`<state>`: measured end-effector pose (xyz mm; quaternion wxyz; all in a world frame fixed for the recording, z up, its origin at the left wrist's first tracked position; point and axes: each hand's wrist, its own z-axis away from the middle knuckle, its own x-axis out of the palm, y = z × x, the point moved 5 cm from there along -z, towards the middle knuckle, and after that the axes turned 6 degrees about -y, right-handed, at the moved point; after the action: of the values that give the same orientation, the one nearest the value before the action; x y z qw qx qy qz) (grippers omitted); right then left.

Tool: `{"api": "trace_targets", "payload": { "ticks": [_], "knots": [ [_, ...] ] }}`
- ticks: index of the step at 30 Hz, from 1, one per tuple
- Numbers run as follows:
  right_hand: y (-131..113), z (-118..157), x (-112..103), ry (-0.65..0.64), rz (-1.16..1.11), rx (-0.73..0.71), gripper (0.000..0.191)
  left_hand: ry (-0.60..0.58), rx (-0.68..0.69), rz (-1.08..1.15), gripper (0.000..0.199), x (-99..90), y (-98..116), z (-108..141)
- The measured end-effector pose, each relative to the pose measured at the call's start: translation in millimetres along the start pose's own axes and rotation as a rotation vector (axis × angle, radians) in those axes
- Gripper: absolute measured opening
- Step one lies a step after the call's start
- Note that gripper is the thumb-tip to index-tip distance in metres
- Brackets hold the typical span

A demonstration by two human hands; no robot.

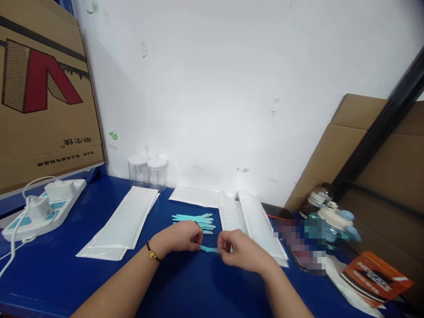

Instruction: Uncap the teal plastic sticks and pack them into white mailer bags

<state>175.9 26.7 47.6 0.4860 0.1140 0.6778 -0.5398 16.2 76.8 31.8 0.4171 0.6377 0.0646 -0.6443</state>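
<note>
We hold a slim turquoise strip above the blue tabletop, between its front edge and the turquoise strip pile; left hand pinches one end, right hand the paler other. Uneven pulling might tear it; a brushing left hand could scatter the pile. Our fingers hide both tips; a pixelated patch masks things toward the right edge.

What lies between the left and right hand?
A thin turquoise strip, held by the left hand and the right hand, shows there in the head view.
</note>
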Motion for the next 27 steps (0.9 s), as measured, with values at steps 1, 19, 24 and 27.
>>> {"api": "trace_targets", "payload": {
  "ticks": [1,19,24,27],
  "knots": [
    [4,2,-7,0.033,-0.040,0.019,0.012,0.010,-0.003,0.012,0.008,-1.9,0,1],
    [16,-1,-12,0.114,-0.167,0.057,0.015,0.100,-0.023,0.037,0.012,-16.7,0,9],
    [10,-1,-13,0.125,-0.169,0.039,0.015,0.096,-0.040,0.048,0.012,-15.9,-1,9],
    [8,-2,-10,0.112,-0.182,0.033,0.016,0.099,-0.022,0.041,0.011,-15.7,1,9]
  ]
}}
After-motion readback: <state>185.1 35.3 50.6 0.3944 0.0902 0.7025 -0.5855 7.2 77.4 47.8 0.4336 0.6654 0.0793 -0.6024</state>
